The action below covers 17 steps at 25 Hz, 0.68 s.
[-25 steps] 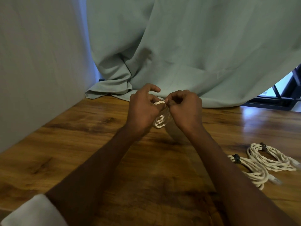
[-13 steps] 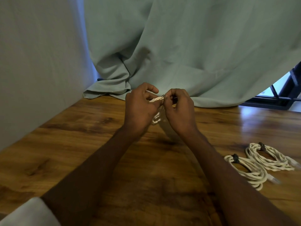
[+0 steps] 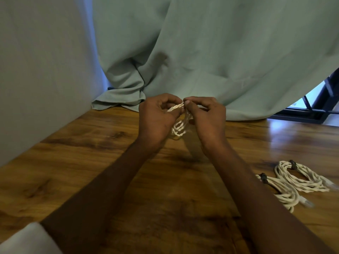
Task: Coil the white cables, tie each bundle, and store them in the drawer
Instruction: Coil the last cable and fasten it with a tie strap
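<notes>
A coiled white cable [image 3: 178, 126] hangs between my two hands above the wooden table [image 3: 91, 162]. My left hand [image 3: 156, 118] grips the top of the coil with curled fingers. Close beside it, my right hand [image 3: 207, 116] pinches the same top end, thumb and fingers meeting the left hand's. The coil's upper part is hidden by my fingers, and I cannot make out a tie there. Two other white cable bundles lie on the table at the right, each with a dark tie: a near bundle [image 3: 286, 191] and a far bundle [image 3: 300, 177].
A pale green curtain [image 3: 201, 52] drapes onto the table's back edge. A grey wall [image 3: 36, 70] runs along the left side. A dark window frame [image 3: 315, 110] shows at the far right. A white sleeve [image 3: 27, 241] sits at the bottom left. No drawer is in view.
My hands have shifted slightly and stay together at the top of the coil, working the end. The two tied bundles have not moved.
</notes>
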Each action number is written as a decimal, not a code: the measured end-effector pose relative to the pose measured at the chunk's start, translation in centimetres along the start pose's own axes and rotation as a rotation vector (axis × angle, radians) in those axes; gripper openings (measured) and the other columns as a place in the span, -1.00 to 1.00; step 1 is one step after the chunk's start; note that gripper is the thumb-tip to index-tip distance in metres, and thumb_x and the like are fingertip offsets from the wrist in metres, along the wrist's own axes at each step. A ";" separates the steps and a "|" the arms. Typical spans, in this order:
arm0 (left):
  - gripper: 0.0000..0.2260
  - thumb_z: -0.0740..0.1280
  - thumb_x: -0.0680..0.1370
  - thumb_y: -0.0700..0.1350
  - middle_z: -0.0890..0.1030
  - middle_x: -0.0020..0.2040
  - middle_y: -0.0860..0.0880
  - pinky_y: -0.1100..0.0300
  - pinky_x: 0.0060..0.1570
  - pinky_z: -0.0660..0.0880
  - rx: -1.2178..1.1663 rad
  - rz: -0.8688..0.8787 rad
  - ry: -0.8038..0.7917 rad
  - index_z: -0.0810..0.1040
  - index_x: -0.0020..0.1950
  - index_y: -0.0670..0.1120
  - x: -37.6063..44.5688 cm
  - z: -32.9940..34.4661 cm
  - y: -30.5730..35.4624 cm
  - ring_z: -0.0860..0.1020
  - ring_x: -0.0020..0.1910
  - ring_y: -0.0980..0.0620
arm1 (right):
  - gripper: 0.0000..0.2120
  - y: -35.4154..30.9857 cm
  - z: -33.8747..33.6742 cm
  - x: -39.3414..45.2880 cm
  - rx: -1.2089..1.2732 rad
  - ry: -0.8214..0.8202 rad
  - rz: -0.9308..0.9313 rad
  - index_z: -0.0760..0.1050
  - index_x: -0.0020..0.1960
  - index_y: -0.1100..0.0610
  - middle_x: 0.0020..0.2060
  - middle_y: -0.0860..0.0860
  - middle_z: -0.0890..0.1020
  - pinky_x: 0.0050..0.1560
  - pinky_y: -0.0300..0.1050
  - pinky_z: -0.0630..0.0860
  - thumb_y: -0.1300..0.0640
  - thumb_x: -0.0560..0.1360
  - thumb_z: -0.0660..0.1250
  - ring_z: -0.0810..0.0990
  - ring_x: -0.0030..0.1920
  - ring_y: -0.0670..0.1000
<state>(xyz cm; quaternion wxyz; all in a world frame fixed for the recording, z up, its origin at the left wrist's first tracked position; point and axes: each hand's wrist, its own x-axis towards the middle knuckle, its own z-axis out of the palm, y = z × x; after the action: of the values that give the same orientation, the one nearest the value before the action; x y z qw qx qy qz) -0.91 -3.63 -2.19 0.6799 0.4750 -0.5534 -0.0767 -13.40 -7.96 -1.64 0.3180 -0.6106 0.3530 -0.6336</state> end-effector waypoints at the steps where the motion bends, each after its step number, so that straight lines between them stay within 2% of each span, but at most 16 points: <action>1: -0.84 0.60 0.44 -0.26 0.75 -0.19 0.03 0.23 -0.17 0.65 -0.011 -0.021 0.007 0.74 -0.03 -0.08 0.0 0.0 0.0 0.73 -0.19 0.14 | -0.89 -0.1 0.0 0.1 0.147 -0.023 0.132 0.75 0.03 0.15 0.00 0.06 0.74 -0.06 0.01 0.71 0.20 0.52 0.51 0.73 -0.13 0.06; 3: -0.78 0.60 0.44 -0.25 0.75 -0.16 0.00 0.19 -0.13 0.68 -0.018 -0.059 0.007 0.74 0.05 -0.09 -0.1 0.1 -0.2 0.73 -0.18 0.13 | -0.87 0.0 0.0 0.1 0.319 -0.051 0.323 0.72 0.07 0.25 -0.05 0.13 0.74 -0.20 -0.09 0.65 0.28 0.54 0.49 0.67 -0.21 0.08; 5: -0.75 0.60 0.44 -0.24 0.76 -0.12 0.02 0.15 -0.07 0.69 -0.002 -0.074 0.016 0.75 0.10 -0.10 -0.1 0.2 -0.3 0.73 -0.13 0.14 | -0.87 0.1 0.3 -0.2 0.364 -0.050 0.375 0.70 0.08 0.29 0.00 0.19 0.72 -0.23 -0.15 0.59 0.33 0.54 0.46 0.65 -0.24 -0.02; 7: -0.74 0.61 0.43 -0.24 0.76 -0.13 0.02 0.07 -0.04 0.70 -0.019 -0.109 0.036 0.76 0.11 -0.08 0.0 0.2 -0.5 0.74 -0.12 0.11 | -0.88 0.5 0.6 -0.5 0.321 -0.034 0.297 0.70 0.06 0.30 0.10 0.18 0.66 -0.27 -0.20 0.59 0.38 0.53 0.45 0.65 -0.28 -0.09; 10: -0.70 0.59 0.43 -0.30 0.76 -0.14 -0.07 -0.03 -0.02 0.71 -0.123 -0.257 0.063 0.74 0.14 -0.12 0.3 0.1 -0.8 0.76 -0.14 -0.01 | -0.86 1.2 0.7 -0.9 0.187 -0.060 0.126 0.70 0.07 0.31 0.04 0.12 0.58 -0.26 -0.20 0.64 0.39 0.52 0.45 0.63 -0.24 -0.08; 13: -0.74 0.55 0.46 -0.36 0.76 -0.09 -0.14 -0.11 0.06 0.69 -0.280 -0.380 0.079 0.73 0.13 -0.21 0.3 -0.1 -1.1 0.76 -0.09 -0.10 | -0.84 1.0 0.7 -1.1 0.244 -0.098 0.106 0.68 0.08 0.35 0.03 0.17 0.57 -0.19 -0.24 0.64 0.43 0.52 0.43 0.66 -0.14 -0.06; 15: -0.76 0.54 0.48 -0.33 0.77 -0.09 -0.12 -0.07 0.06 0.69 -0.239 -0.355 0.057 0.73 0.13 -0.20 0.3 0.0 -1.2 0.76 -0.10 -0.06 | -0.85 0.5 0.6 -1.1 0.253 -0.101 0.128 0.68 0.07 0.37 0.00 0.14 0.60 -0.21 -0.26 0.62 0.45 0.53 0.41 0.68 -0.17 -0.13; 17: -0.77 0.56 0.47 -0.30 0.77 -0.09 -0.06 -0.03 0.04 0.70 -0.129 -0.255 0.018 0.75 0.12 -0.15 0.1 0.3 -1.1 0.76 -0.10 0.01 | -0.87 0.5 0.5 -0.6 0.253 -0.081 0.166 0.70 0.04 0.34 0.01 0.13 0.66 -0.19 -0.13 0.64 0.42 0.53 0.41 0.71 -0.14 -0.05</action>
<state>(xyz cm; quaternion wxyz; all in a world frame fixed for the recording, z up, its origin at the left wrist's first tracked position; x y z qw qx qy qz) -0.65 -4.46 -2.92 0.6986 0.4975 -0.4764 -0.1936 -12.92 -7.75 -2.38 0.4576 -0.5594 0.3065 -0.6195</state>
